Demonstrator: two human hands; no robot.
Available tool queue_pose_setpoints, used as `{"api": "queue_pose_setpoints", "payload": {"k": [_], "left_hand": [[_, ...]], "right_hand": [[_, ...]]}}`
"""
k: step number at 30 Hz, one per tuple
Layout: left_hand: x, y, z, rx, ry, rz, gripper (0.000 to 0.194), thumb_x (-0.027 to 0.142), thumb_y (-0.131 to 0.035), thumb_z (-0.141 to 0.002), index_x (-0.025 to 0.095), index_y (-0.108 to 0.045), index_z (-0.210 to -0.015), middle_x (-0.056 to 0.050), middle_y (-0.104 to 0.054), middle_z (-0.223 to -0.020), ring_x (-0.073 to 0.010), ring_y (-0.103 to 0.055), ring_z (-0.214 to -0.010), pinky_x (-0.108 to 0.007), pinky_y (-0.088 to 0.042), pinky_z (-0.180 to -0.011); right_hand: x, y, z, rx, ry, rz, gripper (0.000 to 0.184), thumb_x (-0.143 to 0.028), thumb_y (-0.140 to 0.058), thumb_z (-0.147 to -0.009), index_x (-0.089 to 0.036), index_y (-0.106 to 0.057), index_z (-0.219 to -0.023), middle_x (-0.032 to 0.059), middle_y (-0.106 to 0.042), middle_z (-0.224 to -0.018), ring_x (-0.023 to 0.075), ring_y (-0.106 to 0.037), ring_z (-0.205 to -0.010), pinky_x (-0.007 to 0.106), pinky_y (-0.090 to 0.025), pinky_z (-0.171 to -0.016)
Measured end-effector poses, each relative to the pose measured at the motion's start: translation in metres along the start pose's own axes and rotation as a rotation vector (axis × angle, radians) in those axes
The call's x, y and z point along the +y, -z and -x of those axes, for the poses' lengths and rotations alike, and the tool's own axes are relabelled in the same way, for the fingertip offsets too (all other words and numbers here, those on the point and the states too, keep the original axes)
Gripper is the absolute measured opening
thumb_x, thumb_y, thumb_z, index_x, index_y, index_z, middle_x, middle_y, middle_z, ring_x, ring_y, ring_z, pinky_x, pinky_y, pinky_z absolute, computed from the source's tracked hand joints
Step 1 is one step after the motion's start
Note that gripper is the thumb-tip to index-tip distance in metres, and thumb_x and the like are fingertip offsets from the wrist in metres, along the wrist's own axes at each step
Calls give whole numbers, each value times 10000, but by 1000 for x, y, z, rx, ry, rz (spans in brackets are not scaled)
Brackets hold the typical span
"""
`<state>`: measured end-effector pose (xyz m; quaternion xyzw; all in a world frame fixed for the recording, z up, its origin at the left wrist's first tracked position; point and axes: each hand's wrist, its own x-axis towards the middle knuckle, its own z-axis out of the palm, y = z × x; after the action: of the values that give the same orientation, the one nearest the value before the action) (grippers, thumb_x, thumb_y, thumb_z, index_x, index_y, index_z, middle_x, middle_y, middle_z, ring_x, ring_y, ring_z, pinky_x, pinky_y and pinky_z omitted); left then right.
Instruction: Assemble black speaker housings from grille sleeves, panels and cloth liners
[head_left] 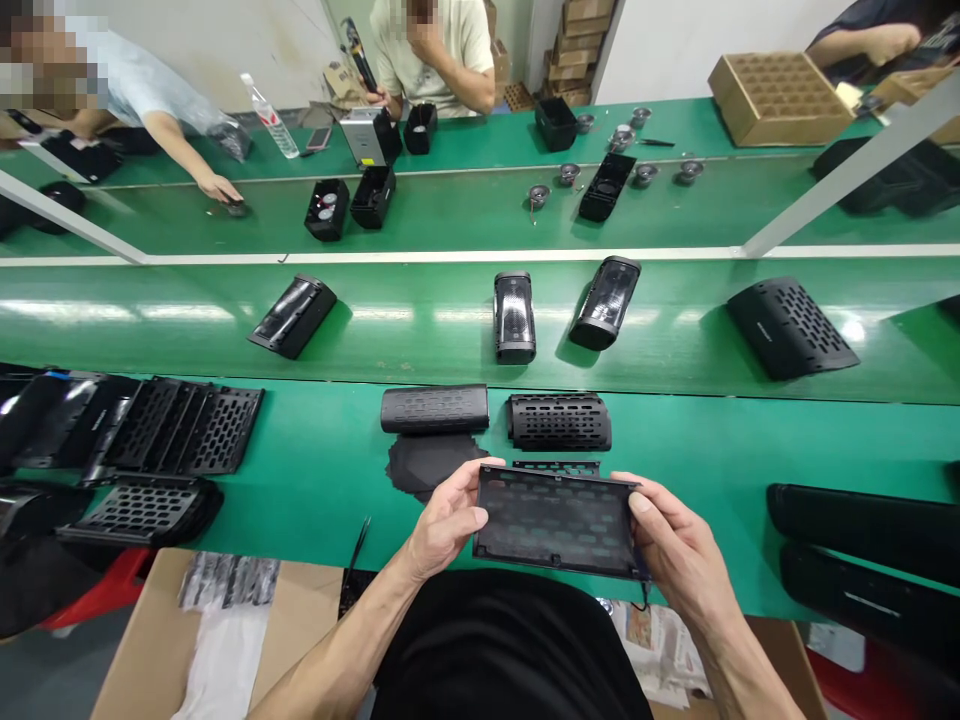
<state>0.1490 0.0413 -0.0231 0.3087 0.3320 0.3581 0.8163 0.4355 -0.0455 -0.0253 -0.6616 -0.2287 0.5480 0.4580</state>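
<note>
I hold a black perforated speaker grille panel (556, 520) flat in front of my body, its inner side up. My left hand (450, 520) grips its left edge, thumb on top. My right hand (675, 545) grips its right edge in the same way. Just beyond the panel on the green bench (322, 470) lie a black cloth-covered grille (435, 408), a bare perforated grille (559, 421) and a dark mesh sheet (431, 462).
A stack of perforated grilles (180, 430) lies at the left and black housings (862, 540) at the right. Speaker bodies (514, 316) ride on the conveyor belt (420, 330). Across the line two people sit at work. A cardboard tray (776, 97) stands far right.
</note>
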Motion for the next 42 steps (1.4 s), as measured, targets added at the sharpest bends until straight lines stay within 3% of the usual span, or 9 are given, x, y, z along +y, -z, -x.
{"api": "queue_pose_setpoints", "payload": {"k": [9, 16, 21, 24, 27, 31, 35, 39, 42], "left_hand": [[-2, 3, -4, 38, 13, 15, 558, 299, -781, -789, 208, -696, -1333, -96, -725, -1253, -276, -640, -1169, -345, -494, -997], [-7, 5, -7, 35, 48, 51, 583, 285, -787, -796, 203, -667, -1360, -110, -725, -1272, -295, -662, -1175, -355, -514, -972], [-10, 4, -9, 39, 90, 190, 453, 335, -705, -906, 187, -677, -1334, -117, -743, -1251, -307, -695, -1155, -417, -512, -1034], [-9, 4, -12, 85, 100, 287, 389, 439, -664, -961, 189, -708, -1256, -100, -775, -1158, -288, -728, -1082, -414, -515, -1033], [-7, 5, -23, 107, 238, 417, 483, 607, -548, -1003, 171, -733, -1095, -92, -791, -973, -261, -755, -912, -391, -557, -913], [-11, 4, -50, 39, 578, 523, 583, 666, -492, -1006, 147, -705, -844, -61, -746, -741, -195, -700, -626, -296, -525, -662], [-12, 0, -75, -54, 861, 470, 662, 700, -511, -981, 82, -745, -1029, -116, -793, -812, -241, -726, -672, -336, -544, -704], [-5, -10, -82, -213, 916, 494, 786, 780, -515, -923, 65, -728, -1171, -180, -818, -975, -318, -766, -791, -419, -589, -749], [0, -9, -82, -196, 855, 541, 789, 783, -539, -902, 60, -743, -1143, -206, -816, -1021, -337, -782, -834, -439, -603, -789]], "right_hand": [[3, -2, -6, -24, 1, -47, 472, -505, -796, -893, -269, -731, -1296, -2, -581, -781, 167, -518, -702, 265, -438, -603], [3, -8, -11, 26, -29, 8, 585, -637, -768, -851, -230, -755, -1271, 26, -660, -701, 205, -576, -619, 314, -487, -559], [-4, -17, -13, 16, -115, -148, 526, -610, -798, -833, -243, -772, -1210, 20, -686, -693, 178, -568, -545, 296, -474, -491], [-11, -21, -15, 33, -124, -177, 527, -612, -847, -774, -228, -792, -1131, 48, -744, -749, 209, -638, -580, 308, -508, -499], [-18, -23, -19, -5, -165, -235, 503, -572, -893, -746, -224, -803, -1099, 70, -799, -855, 240, -724, -682, 308, -559, -564], [-25, -26, -31, -118, -249, -297, 450, -496, -914, -764, -228, -809, -1109, 61, -815, -893, 216, -744, -713, 274, -564, -607], [-32, -36, -44, -170, -258, -240, 412, -501, -913, -762, -227, -823, -1057, 41, -808, -854, 180, -714, -682, 251, -544, -624], [-58, -39, -70, -250, -108, 49, 452, -594, -817, -822, -201, -834, -1045, 38, -756, -727, 191, -661, -610, 292, -526, -594], [-91, -24, -125, -50, 158, 351, 537, -603, -763, -846, -143, -813, -1121, 65, -741, -766, 205, -646, -664, 320, -529, -613]]}}
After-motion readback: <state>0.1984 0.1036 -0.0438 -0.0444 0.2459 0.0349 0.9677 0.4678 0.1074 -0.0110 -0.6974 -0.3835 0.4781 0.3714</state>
